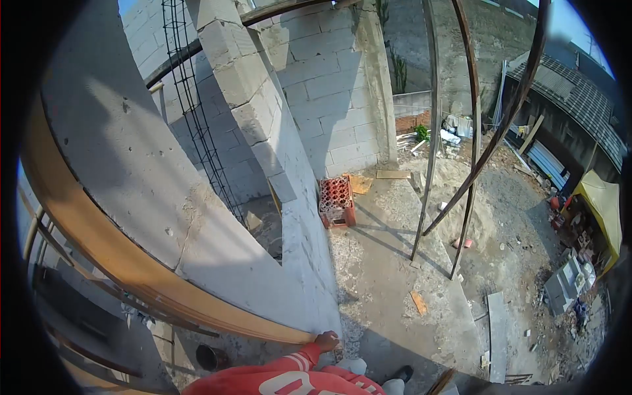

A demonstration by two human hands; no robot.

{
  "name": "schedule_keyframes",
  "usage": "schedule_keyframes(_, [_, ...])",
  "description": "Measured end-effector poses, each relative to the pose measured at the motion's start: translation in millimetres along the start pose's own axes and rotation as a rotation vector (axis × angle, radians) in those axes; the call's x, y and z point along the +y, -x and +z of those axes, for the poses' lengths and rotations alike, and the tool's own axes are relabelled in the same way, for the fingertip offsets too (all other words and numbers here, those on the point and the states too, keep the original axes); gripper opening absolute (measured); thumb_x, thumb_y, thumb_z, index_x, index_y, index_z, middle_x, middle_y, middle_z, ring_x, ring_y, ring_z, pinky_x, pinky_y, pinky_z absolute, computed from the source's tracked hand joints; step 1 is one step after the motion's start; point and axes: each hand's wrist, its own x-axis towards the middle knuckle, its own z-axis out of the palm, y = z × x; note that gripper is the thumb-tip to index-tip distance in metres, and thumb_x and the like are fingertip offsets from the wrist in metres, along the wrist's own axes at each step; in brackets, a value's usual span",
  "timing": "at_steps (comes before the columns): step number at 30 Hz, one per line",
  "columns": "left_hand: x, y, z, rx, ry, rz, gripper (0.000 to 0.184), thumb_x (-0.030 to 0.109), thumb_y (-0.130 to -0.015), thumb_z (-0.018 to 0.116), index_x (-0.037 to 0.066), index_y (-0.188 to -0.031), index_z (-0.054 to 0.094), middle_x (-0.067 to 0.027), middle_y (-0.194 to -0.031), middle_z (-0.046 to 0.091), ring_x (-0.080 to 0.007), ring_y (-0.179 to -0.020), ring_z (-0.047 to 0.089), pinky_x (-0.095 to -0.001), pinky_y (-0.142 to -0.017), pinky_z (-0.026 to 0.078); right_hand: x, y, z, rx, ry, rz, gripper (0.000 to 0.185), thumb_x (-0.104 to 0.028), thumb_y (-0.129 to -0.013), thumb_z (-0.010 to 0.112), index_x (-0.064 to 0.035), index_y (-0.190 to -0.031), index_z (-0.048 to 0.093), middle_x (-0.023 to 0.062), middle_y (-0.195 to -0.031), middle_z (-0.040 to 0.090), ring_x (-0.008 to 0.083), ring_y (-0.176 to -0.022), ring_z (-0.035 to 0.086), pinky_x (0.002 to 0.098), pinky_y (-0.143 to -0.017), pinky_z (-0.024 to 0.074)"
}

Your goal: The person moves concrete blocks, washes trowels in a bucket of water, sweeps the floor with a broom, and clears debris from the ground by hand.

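Observation:
My left hand [327,341], in a red sleeve with white stripes, is at the lower middle of the head view. Its fingers are curled in, and what they hold, if anything, is too small to make out. It is right at the lower end of a long orange-brown wooden board [148,268], which runs along the edge of a grey plastered wall [217,230]. Fisheye distortion makes the board look curved. Whether the hand grips the board or only touches it is unclear. My right hand is out of view.
A red bottle crate [336,201] stands beside the block wall [329,85]. Dark poles [471,131] rise on the right. A steel rebar cage [191,105] stands in the wall gap. A grey plank [497,336] and rubble lie lower right. A dark bucket [210,357] is below the board.

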Motion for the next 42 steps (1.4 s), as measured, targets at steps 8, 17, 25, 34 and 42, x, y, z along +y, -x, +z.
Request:
schedule_keyframes(8, [15,89,51,-0.013,0.438,-0.363,0.036,0.034,-0.075,0.066,0.008,-0.1,0.069,-0.0141,-0.09,0.072,-0.031,-0.081,0.07,-0.0404,-0.079,0.054,-134,-68,-125,-0.174,0.251,-0.271,0.025,-0.012,-0.073,0.063,-0.0006,-0.092,0.052,0.0157,-0.064,0.062,0.0237,-0.049,0.063,0.0374,-0.041,0.0494])
schedule_keyframes(17, [-10,57,113,-0.219,0.278,-0.604,0.033,0.028,-0.081,0.066,0.01,-0.108,0.067,-0.0142,-0.092,0.07,-0.0192,-0.077,0.068,-0.0323,-0.07,0.054,-356,-150,45,-0.451,0.442,-0.536,0.026,-0.013,-0.074,0.067,-0.0008,-0.092,0.052,0.01,-0.063,0.06,0.0198,-0.046,0.061,0.0352,-0.037,0.0488])
schedule_keyframes(25, [34,-230,-89,0.052,0.696,-0.581,0.034,0.022,-0.082,0.064,0.007,-0.112,0.064,-0.0144,-0.089,0.069,-0.019,-0.078,0.068,-0.0317,-0.07,0.054,-620,-114,214,-0.541,0.507,-0.329,0.028,-0.018,-0.077,0.069,0.0019,-0.091,0.056,0.0103,-0.067,0.064,0.0191,-0.048,0.062,0.034,-0.04,0.0506])
schedule_keyframes(34, [255,-568,-392,-0.091,1.195,-0.316,0.064,0.031,-0.088,0.068,0.015,-0.14,0.034,-0.0106,-0.107,0.061,-0.0174,-0.098,0.061,-0.0383,-0.074,0.053,-868,-129,393,-0.748,0.481,-0.947,0.034,-0.028,-0.084,0.066,0.0004,-0.096,0.051,0.0155,-0.07,0.063,0.026,-0.058,0.066,0.0388,-0.052,0.0522])
schedule_keyframes(42, [204,-882,-463,0.418,0.88,-0.419,0.044,0.006,-0.083,0.063,0.003,-0.121,0.04,-0.0139,-0.093,0.06,-0.0245,-0.075,0.064,-0.0386,-0.068,0.052,-1133,-283,590,-0.937,0.441,-0.752,0.041,-0.035,-0.091,0.062,0.0,-0.114,0.061,0.0169,-0.097,0.068,0.0273,-0.091,0.066,0.0362,-0.079,0.051])
